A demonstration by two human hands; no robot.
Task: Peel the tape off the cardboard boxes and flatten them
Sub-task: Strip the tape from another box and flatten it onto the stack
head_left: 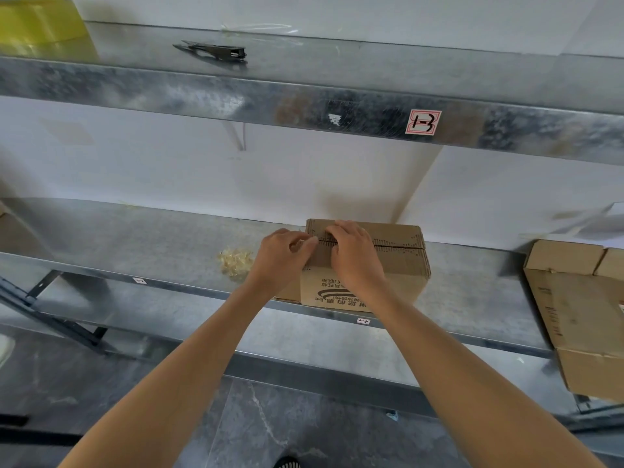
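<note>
head view: small cardboard box [388,265] sits closed on the metal shelf [135,238]
left hand [285,253]: fingers pinched at the box's left top edge, likely on a tape end
right hand [354,251]: flat, pressing the top seam
handling: light, stiff corrugated board; tape thin, clear, clingy
nearby: crumpled tape wad [235,261]

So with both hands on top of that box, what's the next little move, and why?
Probably the left hand pulls leftward to lift a tape end, while the right hand presses the cardboard box down. Both sets of fingers meet at the top seam's left end, and the flaps look shut.
</note>
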